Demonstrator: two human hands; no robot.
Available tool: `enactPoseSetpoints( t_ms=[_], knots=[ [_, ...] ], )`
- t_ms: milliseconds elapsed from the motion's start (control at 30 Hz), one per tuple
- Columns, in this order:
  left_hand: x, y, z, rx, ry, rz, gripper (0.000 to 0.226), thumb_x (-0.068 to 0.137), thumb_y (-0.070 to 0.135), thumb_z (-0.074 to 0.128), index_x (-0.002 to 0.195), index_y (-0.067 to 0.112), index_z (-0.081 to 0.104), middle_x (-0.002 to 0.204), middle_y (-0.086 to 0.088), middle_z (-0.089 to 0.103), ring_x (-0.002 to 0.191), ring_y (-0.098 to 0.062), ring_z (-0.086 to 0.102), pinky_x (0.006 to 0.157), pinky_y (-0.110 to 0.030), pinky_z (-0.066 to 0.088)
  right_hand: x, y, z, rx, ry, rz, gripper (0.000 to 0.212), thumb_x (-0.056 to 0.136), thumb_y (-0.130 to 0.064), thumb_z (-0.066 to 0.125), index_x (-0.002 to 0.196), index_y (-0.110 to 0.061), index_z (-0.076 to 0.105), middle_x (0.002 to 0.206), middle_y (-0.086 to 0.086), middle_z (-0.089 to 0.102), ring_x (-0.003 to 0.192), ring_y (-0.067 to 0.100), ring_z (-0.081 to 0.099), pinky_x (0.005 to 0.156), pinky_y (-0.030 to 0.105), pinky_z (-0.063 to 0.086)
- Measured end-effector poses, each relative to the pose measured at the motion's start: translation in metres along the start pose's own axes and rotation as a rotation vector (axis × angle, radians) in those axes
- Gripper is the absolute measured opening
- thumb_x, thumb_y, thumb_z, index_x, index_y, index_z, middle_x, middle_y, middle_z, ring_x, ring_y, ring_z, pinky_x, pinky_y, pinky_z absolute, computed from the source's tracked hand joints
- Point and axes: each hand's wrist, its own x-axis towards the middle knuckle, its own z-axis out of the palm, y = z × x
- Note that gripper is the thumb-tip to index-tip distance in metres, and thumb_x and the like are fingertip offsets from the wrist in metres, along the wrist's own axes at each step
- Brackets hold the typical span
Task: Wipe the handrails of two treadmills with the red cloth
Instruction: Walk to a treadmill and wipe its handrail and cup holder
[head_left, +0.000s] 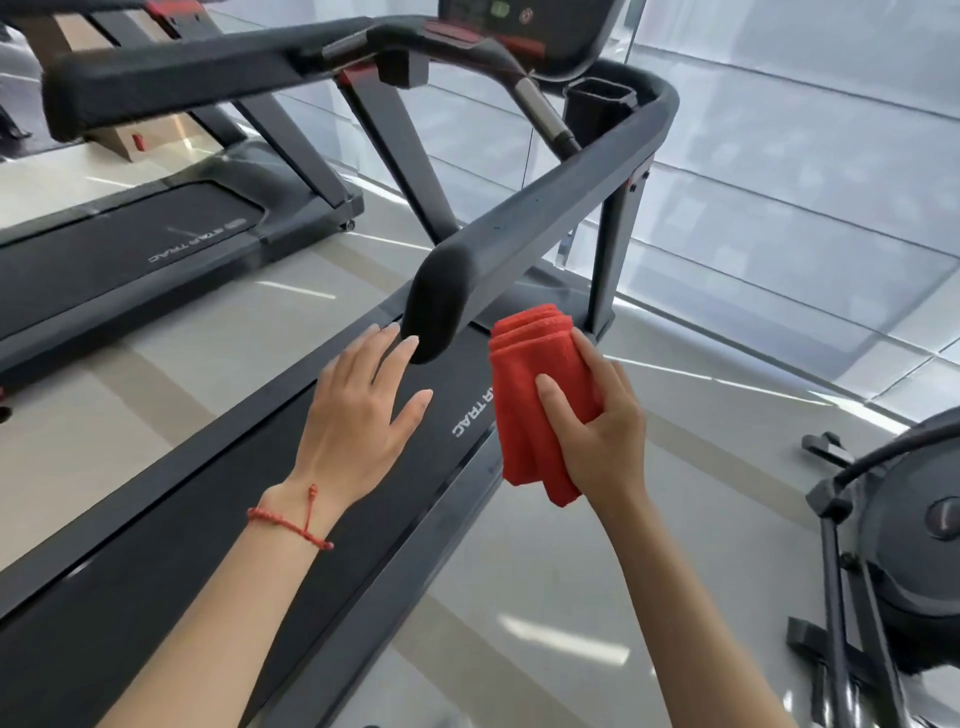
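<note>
The near treadmill's right handrail (550, 208) is a thick dark padded bar that runs from its rounded near end up toward the console. Its left handrail (171, 83) crosses the upper left. My right hand (597, 415) grips a folded red cloth (535, 379) just below and right of the right rail's rounded end, apart from it. My left hand (363, 405) is spread flat with straight fingers, its fingertips right at that rounded end. A second treadmill (130, 244) stands further left.
The near treadmill's belt (208, 519) runs under my arms. A console (519, 26) and a cup holder (597, 104) sit at the top. A glass wall (779, 182) stands to the right. Another exercise machine (893, 545) fills the lower right.
</note>
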Motion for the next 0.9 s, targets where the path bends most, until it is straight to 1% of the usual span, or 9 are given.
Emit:
enactPoseSetpoints(
  t_ms=[67, 200, 267, 433, 567, 667, 733, 800, 900],
  knots=[
    [0.012, 0.002, -0.003, -0.012, 0.026, 0.012, 0.055, 0.090, 0.037, 0.035, 0.128, 0.000, 0.048, 0.131, -0.021, 0.050, 0.125, -0.037, 0.043, 0.099, -0.050, 0.037, 0.018, -0.005, 0.000, 0.001, 0.013, -0.027, 0.052, 0.079, -0.038, 0.062, 0.129, -0.028, 0.051, 0.102, -0.008, 0.057, 0.090, -0.008, 0.053, 0.075, 0.002, 0.038],
    [0.040, 0.000, -0.005, -0.010, 0.073, 0.046, 0.054, 0.090, 0.035, 0.037, 0.128, -0.001, 0.048, 0.131, -0.021, 0.050, 0.124, -0.037, 0.043, 0.099, -0.050, 0.037, 0.054, -0.015, 0.006, 0.013, 0.023, -0.058, 0.051, 0.079, -0.038, 0.062, 0.128, -0.027, 0.052, 0.108, -0.005, 0.058, 0.093, -0.008, 0.053, 0.078, 0.004, 0.039],
    [0.054, -0.003, -0.004, -0.003, 0.083, 0.068, 0.054, 0.090, 0.034, 0.037, 0.128, -0.002, 0.047, 0.131, -0.021, 0.051, 0.125, -0.037, 0.043, 0.100, -0.050, 0.037, 0.072, -0.020, 0.012, 0.005, 0.034, -0.071, 0.051, 0.079, -0.040, 0.062, 0.128, -0.027, 0.052, 0.110, -0.004, 0.059, 0.094, -0.008, 0.052, 0.080, 0.006, 0.040],
    [0.086, -0.015, 0.002, 0.004, 0.087, 0.138, 0.053, 0.091, 0.034, 0.038, 0.128, -0.002, 0.047, 0.131, -0.021, 0.051, 0.125, -0.037, 0.043, 0.100, -0.050, 0.037, 0.113, -0.035, 0.031, -0.003, 0.078, -0.117, 0.050, 0.080, -0.042, 0.061, 0.128, -0.030, 0.051, 0.110, -0.007, 0.060, 0.097, 0.000, 0.055, 0.086, 0.022, 0.046],
    [0.105, -0.022, 0.011, -0.021, 0.095, 0.191, 0.052, 0.091, 0.034, 0.039, 0.128, -0.002, 0.048, 0.132, -0.019, 0.051, 0.125, -0.034, 0.044, 0.100, -0.048, 0.037, 0.139, -0.043, 0.045, -0.011, 0.083, -0.173, 0.049, 0.081, -0.042, 0.060, 0.128, -0.030, 0.051, 0.105, -0.010, 0.059, 0.094, -0.003, 0.055, 0.083, 0.020, 0.047],
    [0.113, -0.022, 0.016, -0.056, 0.103, 0.204, 0.053, 0.092, 0.035, 0.038, 0.129, -0.002, 0.047, 0.132, -0.018, 0.052, 0.124, -0.032, 0.046, 0.102, -0.045, 0.035, 0.156, -0.041, 0.052, -0.127, -0.037, -0.211, 0.048, 0.083, -0.041, 0.060, 0.129, -0.030, 0.050, 0.101, -0.010, 0.057, 0.090, -0.005, 0.053, 0.080, 0.008, 0.040],
    [0.117, -0.020, 0.019, -0.068, 0.121, 0.211, 0.053, 0.093, 0.035, 0.037, 0.129, -0.003, 0.047, 0.131, -0.019, 0.052, 0.123, -0.032, 0.047, 0.102, -0.043, 0.034, 0.166, -0.036, 0.053, -0.245, -0.158, -0.228, 0.048, 0.085, -0.044, 0.057, 0.130, -0.032, 0.049, 0.098, -0.010, 0.055, 0.086, -0.004, 0.051, 0.078, 0.005, 0.036],
    [0.119, -0.018, 0.021, -0.065, 0.136, 0.217, 0.053, 0.095, 0.036, 0.035, 0.129, -0.004, 0.047, 0.130, -0.019, 0.052, 0.122, -0.032, 0.048, 0.102, -0.042, 0.035, 0.174, -0.030, 0.052, -0.300, -0.209, -0.241, 0.046, 0.085, -0.046, 0.055, 0.130, -0.035, 0.048, 0.098, -0.012, 0.053, 0.084, 0.000, 0.050, 0.079, 0.011, 0.038],
    [0.124, -0.014, 0.024, -0.045, 0.147, 0.212, 0.053, 0.095, 0.035, 0.035, 0.129, -0.004, 0.046, 0.131, -0.019, 0.052, 0.123, -0.032, 0.048, 0.100, -0.044, 0.039, 0.184, -0.026, 0.049, -0.321, -0.213, -0.246, 0.044, 0.084, -0.047, 0.054, 0.127, -0.038, 0.050, 0.098, -0.012, 0.053, 0.087, 0.004, 0.051, 0.079, 0.022, 0.042]
  ],
)
